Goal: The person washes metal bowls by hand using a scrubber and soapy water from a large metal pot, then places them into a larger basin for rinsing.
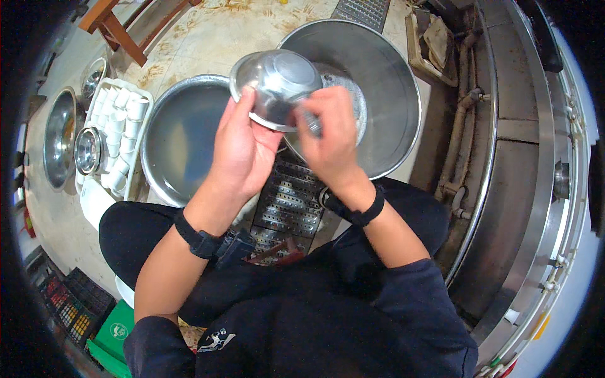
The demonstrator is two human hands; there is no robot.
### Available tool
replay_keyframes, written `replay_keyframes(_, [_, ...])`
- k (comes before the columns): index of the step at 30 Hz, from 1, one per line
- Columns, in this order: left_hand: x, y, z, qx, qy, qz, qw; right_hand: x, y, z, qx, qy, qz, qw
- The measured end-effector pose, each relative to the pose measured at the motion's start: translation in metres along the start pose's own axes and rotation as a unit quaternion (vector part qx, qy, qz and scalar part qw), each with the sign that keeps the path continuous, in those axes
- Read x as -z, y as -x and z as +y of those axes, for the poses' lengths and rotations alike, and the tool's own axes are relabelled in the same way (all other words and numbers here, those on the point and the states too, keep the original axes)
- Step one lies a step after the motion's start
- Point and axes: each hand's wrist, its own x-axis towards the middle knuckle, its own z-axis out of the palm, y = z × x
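A shiny steel bowl (280,75) is tilted in front of me, its rounded outside and base facing up. My left hand (242,148) grips it by the rim, thumb on the outer wall and fingers underneath. My right hand (334,132) is closed around a grey scrubber (311,122), which looks like steel wool, held against the bowl's right side. Slight blur softens the right fingers. Below and beyond the bowl stands a large steel pot (394,94), with a pale round patch, perhaps foamy water, partly showing inside. To its left is a wide steel basin (179,142) of cloudy water.
At the left, a white crate (144,148) holds several white cups, with a small metal bowl (88,150) at its edge. A large metal bowl (58,135) lies beyond. Perforated metal grating (287,205) runs between my knees. Pipes (463,120) and a steel counter line the right.
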Motion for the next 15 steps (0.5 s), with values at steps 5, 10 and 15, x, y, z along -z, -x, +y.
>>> replay_keyframes(5, [-0.006, 0.011, -0.007, 0.029, -0.011, 0.021, 0.999, 0.010, -0.007, 0.017, -0.038, 0.027, 0.009, 0.999])
replay_keyframes(10, [-0.002, 0.012, -0.011, -0.008, -0.055, -0.020, 0.998, 0.002, -0.006, -0.006, 0.018, -0.010, 0.005, 1.000])
replay_keyframes(15, [-0.013, 0.015, -0.005, 0.003, -0.075, -0.012, 0.997, 0.009, -0.006, 0.020, -0.021, -0.016, -0.004, 1.000])
